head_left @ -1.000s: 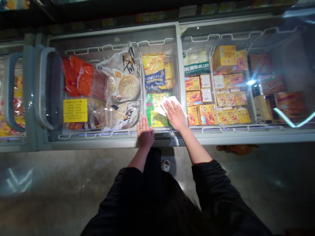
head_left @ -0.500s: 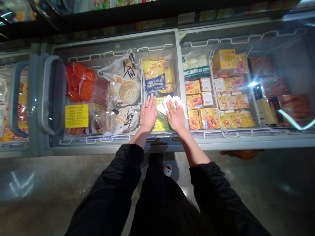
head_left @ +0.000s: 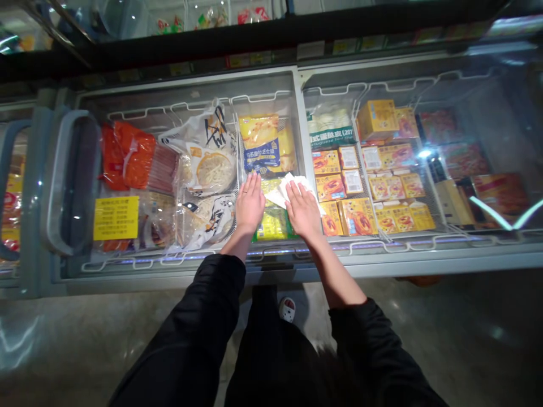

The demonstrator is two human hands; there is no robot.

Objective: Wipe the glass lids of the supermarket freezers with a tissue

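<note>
My left hand [head_left: 250,202] lies flat on the clear glass lid [head_left: 263,78] of a chest freezer, fingers stretched out, a ring on one of them. Beside it, my right hand [head_left: 302,208] is spread flat over a crumpled white paper towel [head_left: 276,195], pressing it to the glass near the lid's right-hand frame. The towel sticks out past the fingertips and on both sides; the part below the palm is hidden. Under the glass, between and beyond my hands, are a yellow and blue bag [head_left: 262,148] and a yellow-green pack [head_left: 271,225].
Left under the glass are red bags [head_left: 127,155] and white noodle-like packs [head_left: 210,169]. Yellow boxes [head_left: 360,216] fill baskets at the right. A grey handle [head_left: 55,181] and a yellow notice [head_left: 116,218] are on the left. A dark shelf edge [head_left: 190,42] runs behind.
The view has shifted, so the freezer sits slightly lower and further left in the picture. Both hands stay flat on the glass, the right one still on the paper towel.
</note>
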